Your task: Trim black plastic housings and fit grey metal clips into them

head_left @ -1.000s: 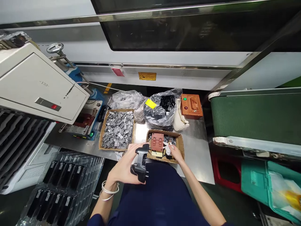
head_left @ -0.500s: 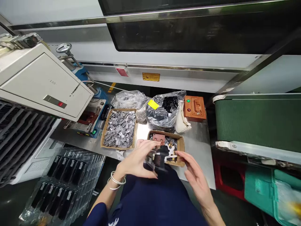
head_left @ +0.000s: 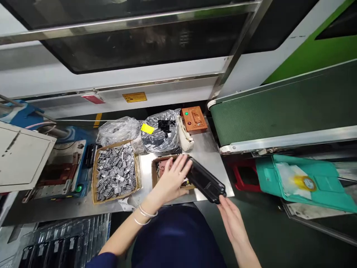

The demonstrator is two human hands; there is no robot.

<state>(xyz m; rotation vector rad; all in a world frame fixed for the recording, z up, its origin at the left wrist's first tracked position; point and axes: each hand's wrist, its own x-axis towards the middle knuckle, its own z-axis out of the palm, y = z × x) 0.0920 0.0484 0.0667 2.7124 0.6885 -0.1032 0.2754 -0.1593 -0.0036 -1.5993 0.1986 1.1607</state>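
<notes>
A long black plastic part slants across the right end of the steel table. My left hand has its fingers stretched along the part's upper end, over a small cardboard box that holds a reddish fixture. My right hand is open, palm up, its fingertips touching the part's lower end at the table's corner. Bracelets circle my left wrist.
A cardboard tray of grey metal pieces lies left of the small box. Two plastic bags, a white object and an orange switch box stand behind. A green conveyor, a teal bin, a red stool and a press surround the table.
The view has swung right. My left hand carried the black part from in front of my body to the table's right end, and it now lies stretched out. My right hand came under its end.
</notes>
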